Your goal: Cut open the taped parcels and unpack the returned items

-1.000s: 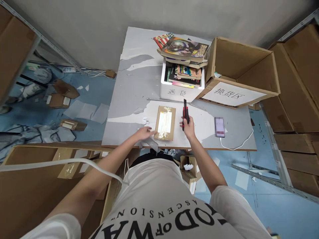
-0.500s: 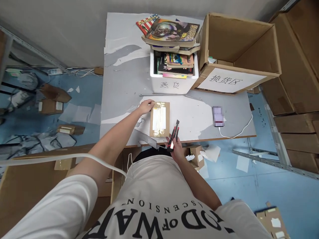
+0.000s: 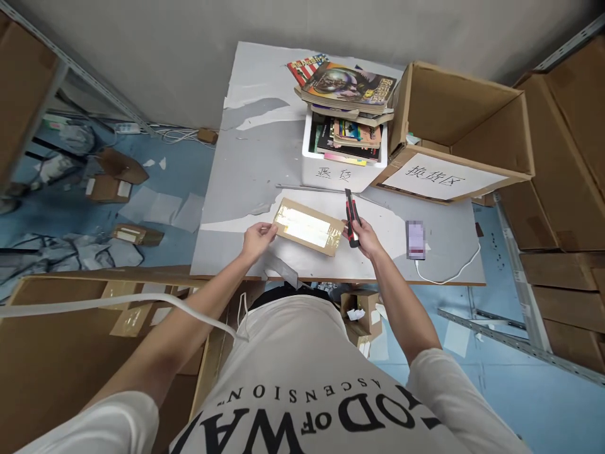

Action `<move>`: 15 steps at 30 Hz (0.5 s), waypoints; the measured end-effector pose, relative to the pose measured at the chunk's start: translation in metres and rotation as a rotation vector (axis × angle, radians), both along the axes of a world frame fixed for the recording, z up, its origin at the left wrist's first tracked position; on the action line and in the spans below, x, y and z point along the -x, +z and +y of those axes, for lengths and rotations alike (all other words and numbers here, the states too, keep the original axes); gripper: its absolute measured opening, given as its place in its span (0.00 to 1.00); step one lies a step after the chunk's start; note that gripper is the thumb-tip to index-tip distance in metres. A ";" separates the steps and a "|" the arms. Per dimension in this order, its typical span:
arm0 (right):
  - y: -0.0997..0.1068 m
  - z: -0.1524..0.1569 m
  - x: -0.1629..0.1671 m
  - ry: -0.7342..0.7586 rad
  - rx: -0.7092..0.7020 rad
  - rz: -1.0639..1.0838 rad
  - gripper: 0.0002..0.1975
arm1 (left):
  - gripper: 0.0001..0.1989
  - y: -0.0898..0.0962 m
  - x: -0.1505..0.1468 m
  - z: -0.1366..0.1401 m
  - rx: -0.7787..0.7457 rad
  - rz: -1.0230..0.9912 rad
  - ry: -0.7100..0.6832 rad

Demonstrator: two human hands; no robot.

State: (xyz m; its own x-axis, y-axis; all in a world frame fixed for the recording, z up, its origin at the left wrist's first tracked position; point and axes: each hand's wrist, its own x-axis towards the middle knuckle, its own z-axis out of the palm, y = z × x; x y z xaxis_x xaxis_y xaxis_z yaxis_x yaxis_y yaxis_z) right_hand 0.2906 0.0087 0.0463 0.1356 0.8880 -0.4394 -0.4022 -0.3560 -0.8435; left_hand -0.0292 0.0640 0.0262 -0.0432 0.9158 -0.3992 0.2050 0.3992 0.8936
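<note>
A taped cardboard box (image 3: 293, 232) with a white label lies turned crosswise before me, over the front part of the table. My left hand (image 3: 258, 239) pinches its left end between thumb and fingers. At the box's right end is my right hand (image 3: 365, 236), closed around a red and black utility knife (image 3: 351, 221) whose tip points away from me. Some fingers of that hand reach the box's edge. Whether the knife's blade is out, I cannot make out.
Behind the box, a white foam bin (image 3: 343, 180) holds several books (image 3: 350, 85). Right of it stands a large open carton (image 3: 466, 120) with a handwritten sign. A phone (image 3: 416, 239) on a charging cable lies at the table's right. A white cable (image 3: 189, 307) crosses my left arm.
The box has turned from lengthwise to crosswise. My left hand has moved down and left, to its left end. My right hand, with the knife, has moved up and right.
</note>
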 end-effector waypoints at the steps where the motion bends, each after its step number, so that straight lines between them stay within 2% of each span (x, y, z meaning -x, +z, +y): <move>1: -0.001 0.009 -0.002 0.045 -0.005 -0.017 0.22 | 0.27 -0.003 0.002 -0.012 0.007 -0.036 0.020; 4: -0.011 0.025 0.003 0.115 -0.002 -0.079 0.21 | 0.28 -0.014 0.005 -0.035 0.018 -0.043 0.044; 8: -0.026 0.027 0.011 0.127 -0.020 -0.132 0.23 | 0.25 -0.015 0.010 -0.042 0.010 0.174 -0.009; 12: -0.028 0.010 0.008 0.084 -0.065 -0.229 0.26 | 0.26 0.002 0.014 -0.033 -0.058 0.541 -0.185; 15: -0.025 -0.021 0.002 0.044 -0.053 -0.355 0.28 | 0.36 0.019 0.006 -0.020 -0.293 0.768 -0.422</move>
State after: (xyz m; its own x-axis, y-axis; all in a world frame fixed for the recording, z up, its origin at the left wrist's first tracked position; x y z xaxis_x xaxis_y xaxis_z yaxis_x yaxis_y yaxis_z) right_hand 0.2887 -0.0121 0.0217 0.2325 0.9166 -0.3254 -0.0661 -0.3189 -0.9455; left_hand -0.0356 0.0443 0.0448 0.1599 0.9758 -0.1489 0.8606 -0.0639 0.5053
